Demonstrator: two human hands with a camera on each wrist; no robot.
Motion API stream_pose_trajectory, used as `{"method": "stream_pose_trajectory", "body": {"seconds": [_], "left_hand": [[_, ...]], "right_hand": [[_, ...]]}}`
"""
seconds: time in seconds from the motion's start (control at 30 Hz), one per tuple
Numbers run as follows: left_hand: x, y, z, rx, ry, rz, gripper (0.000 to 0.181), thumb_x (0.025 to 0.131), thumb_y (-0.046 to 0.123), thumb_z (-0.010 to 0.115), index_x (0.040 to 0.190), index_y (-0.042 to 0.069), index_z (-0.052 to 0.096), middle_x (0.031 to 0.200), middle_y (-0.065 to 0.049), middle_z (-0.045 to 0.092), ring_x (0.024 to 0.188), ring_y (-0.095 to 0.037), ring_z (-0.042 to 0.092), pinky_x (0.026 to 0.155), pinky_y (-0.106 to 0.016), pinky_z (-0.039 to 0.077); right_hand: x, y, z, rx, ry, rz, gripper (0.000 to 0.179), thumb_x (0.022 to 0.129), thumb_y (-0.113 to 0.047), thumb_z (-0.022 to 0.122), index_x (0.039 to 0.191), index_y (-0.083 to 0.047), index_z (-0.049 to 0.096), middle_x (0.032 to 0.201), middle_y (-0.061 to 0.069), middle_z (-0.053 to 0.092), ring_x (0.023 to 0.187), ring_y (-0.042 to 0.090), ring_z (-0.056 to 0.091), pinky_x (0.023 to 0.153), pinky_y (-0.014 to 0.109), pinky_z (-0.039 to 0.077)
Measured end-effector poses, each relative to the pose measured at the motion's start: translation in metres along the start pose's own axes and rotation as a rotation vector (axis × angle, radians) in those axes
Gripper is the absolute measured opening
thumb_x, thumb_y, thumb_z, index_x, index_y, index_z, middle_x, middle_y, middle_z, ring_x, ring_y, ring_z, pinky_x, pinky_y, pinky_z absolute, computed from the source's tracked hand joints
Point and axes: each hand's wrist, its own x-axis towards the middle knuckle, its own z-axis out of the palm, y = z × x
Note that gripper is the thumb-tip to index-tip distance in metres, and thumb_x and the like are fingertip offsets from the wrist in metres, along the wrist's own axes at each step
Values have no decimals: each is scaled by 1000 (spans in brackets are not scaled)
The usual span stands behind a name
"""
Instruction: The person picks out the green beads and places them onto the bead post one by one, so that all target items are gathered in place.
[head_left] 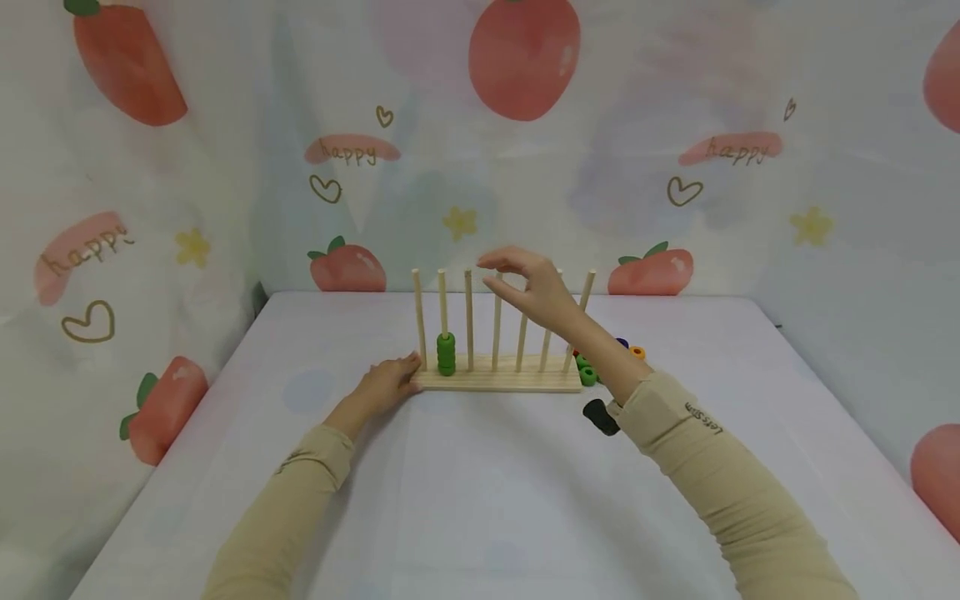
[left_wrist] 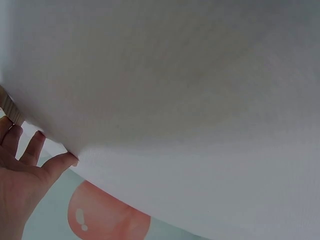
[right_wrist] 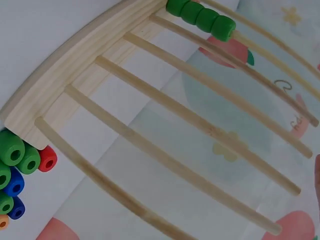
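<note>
A wooden bead stand, its pale base [head_left: 495, 381] on the table, carries several upright rods. Green beads [head_left: 446, 355] are stacked on the second rod from the left. At the base's left end rests my left hand [head_left: 386, 385], fingertips against the wood; the left wrist view has its fingers [left_wrist: 36, 145] spread there. Above the rod tops, near the middle rods, is my right hand [head_left: 528, 287], thumb and fingers curved and apart with a gap between them. Nothing shows in that gap. The right wrist view catches only a sliver of it at the right edge.
Loose beads lie beyond the base's right end, partly behind my right forearm: green beads [right_wrist: 12, 147], a red bead [right_wrist: 47, 158], blue beads [right_wrist: 14, 182] and an orange bead [head_left: 637, 353]. A black object [head_left: 601, 417] shows by my right cuff. A printed cloth wall [head_left: 510, 192] stands behind.
</note>
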Motion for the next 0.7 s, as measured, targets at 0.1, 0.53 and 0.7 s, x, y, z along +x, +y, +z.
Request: {"method": "stream_pose_trajectory", "body": {"seconds": [0.1, 0.53, 0.7], "left_hand": [[-1, -5, 2, 12, 7, 15, 56, 93, 28, 57, 140, 0, 42, 147, -16, 37, 128, -44, 43, 96, -68, 35], [0, -8, 2, 21, 8, 41, 55, 93, 27, 58, 138, -1, 45, 147, -17, 39, 125, -43, 46, 96, -60, 41], [2, -7, 0, 21, -5, 48, 55, 93, 28, 58, 138, -2, 45, 147, -17, 38, 126, -42, 46, 96, -58, 41]], "right_hand": [[-8, 3, -2, 17, 6, -11, 24, 88, 3, 61, 111, 7, 63, 113, 21, 64, 105, 34, 61, 93, 43, 49], [-41, 9, -28, -67, 9, 10, 27, 86, 2, 64, 113, 3, 64, 116, 19, 64, 106, 31, 61, 91, 47, 50], [-55, 17, -39, -130, 36, -19, 26, 83, 6, 65, 109, 2, 66, 109, 17, 68, 98, 29, 64, 87, 36, 53]]}}
